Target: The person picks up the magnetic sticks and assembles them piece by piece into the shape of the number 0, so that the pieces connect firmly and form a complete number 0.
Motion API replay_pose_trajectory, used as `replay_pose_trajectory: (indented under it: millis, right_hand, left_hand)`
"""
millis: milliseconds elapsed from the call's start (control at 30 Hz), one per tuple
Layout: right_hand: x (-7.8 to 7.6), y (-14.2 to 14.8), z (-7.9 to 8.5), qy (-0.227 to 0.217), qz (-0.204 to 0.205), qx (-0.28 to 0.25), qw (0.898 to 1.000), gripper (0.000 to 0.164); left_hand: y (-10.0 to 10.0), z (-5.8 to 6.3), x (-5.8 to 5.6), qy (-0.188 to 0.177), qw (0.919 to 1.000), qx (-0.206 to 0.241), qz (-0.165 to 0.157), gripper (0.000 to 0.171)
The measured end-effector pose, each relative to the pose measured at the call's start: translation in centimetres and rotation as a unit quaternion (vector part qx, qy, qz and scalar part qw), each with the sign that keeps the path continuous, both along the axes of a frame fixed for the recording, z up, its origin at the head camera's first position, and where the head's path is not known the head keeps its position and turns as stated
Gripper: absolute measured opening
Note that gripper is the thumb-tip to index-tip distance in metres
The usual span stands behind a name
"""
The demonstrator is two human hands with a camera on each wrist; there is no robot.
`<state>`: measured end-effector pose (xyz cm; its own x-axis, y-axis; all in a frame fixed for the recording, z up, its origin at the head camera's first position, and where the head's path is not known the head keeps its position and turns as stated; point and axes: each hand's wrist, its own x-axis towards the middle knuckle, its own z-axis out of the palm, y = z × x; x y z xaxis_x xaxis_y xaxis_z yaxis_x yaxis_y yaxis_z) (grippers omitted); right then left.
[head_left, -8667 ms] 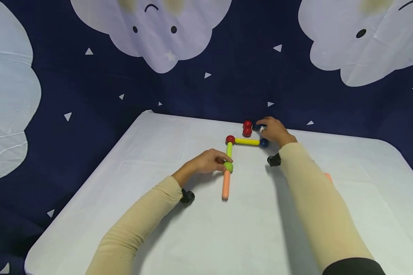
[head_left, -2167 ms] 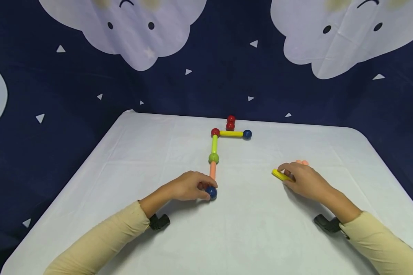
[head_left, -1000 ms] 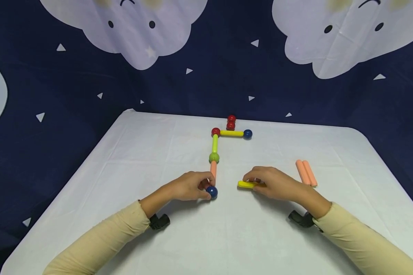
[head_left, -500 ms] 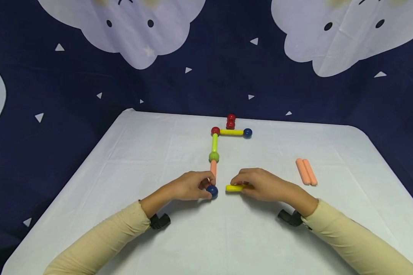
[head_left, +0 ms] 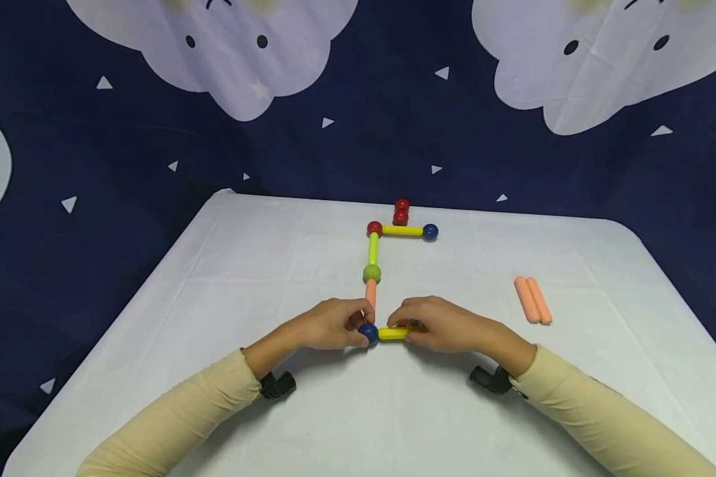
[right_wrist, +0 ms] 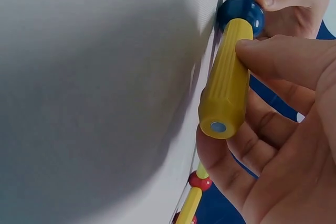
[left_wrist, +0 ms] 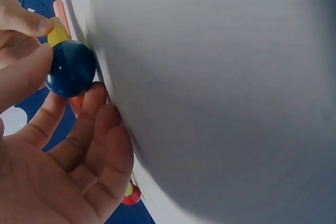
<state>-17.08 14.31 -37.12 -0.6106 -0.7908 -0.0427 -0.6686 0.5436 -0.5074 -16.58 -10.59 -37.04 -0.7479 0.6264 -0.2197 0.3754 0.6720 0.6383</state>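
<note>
My left hand (head_left: 333,324) holds a dark blue ball (left_wrist: 71,69) between thumb and fingers, at the near end of a peach magnetic rod (head_left: 370,291). In my right hand (head_left: 447,324) is a yellow magnetic rod (right_wrist: 226,82), pinched by thumb and fingers, with a metal disc in its free end. Its other end meets the blue ball's right side. Beyond the peach rod come a green ball (head_left: 372,273), a lime rod (head_left: 373,249) and a red ball (head_left: 374,228). From there another yellow rod (head_left: 402,230) runs right to a second blue ball (head_left: 430,232).
Two red balls (head_left: 401,217) sit together near the far table edge. A pair of peach rods (head_left: 533,300) lies side by side on the right. Everything rests on a white-covered table (head_left: 244,245), with a dark blue cloud-patterned cloth (head_left: 382,159) behind it.
My right hand has brought the yellow rod leftward from the right side until its end meets the blue ball. Over the last two seconds my left hand has stayed at that ball.
</note>
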Motion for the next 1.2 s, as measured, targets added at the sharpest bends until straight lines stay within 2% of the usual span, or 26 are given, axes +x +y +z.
replay_pose_trajectory:
  millis: [267,533,833,1200]
  right_hand:
    - [-0.03,0.12,-0.24,-0.007,0.0,-0.001,1.0,0.028]
    - [0.05,0.17,-0.31,-0.01,0.003,0.0,1.0,0.029]
    - [0.04,0.13,-0.19,-0.008,0.009,-0.002,1.0,0.029]
    - [-0.13,0.27,-0.04,-0.018,0.015,-0.007,1.0,0.029]
  left_hand:
    - [0.05,0.02,0.0,0.005,1.0,0.005,-0.004,0.021]
    - [0.09,0.05,-0.06,-0.014,0.9999,0.004,0.001,0.021]
    - [-0.05,0.05,0.07,-0.003,0.9999,0.008,-0.012,0.022]
    - [-0.02,0.15,0.03,-0.007,0.9999,0.006,-0.008,0.023]
